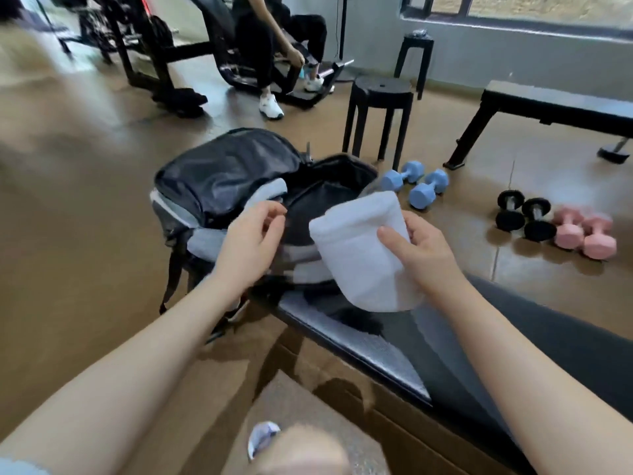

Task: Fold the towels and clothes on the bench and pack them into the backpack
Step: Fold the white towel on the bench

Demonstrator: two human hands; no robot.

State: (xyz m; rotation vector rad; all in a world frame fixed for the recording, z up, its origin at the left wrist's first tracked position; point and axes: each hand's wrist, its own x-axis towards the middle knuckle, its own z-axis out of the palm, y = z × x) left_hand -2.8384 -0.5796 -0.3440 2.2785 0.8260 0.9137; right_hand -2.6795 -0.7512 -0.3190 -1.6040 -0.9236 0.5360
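The right hand (423, 250) gripped a folded white towel (363, 255), thumb laid across its front and the other fingers hidden behind the cloth. The towel hung in the air just before the open mouth of the backpack (236, 190), its upper edge over the dark interior and its lower end above the end of the padded black worktop (513, 337). The left hand (251, 234) had its fingers curled at the near rim of the backpack's opening, pinching the grey edge there. The backpack, black and grey, stood at the end of the worktop with its front flap thrown back and its main compartment gaping wide. A dark piece of cloth (356, 320) lay on the worktop beneath the towel.

On the brown floor beyond lay two blue dumbbells (416, 183), two black dumbbells (525, 219) and two pink dumbbells (585, 234). A black stool (380, 97) stood near the backpack, and another person (274, 39) sat at a machine farther off.
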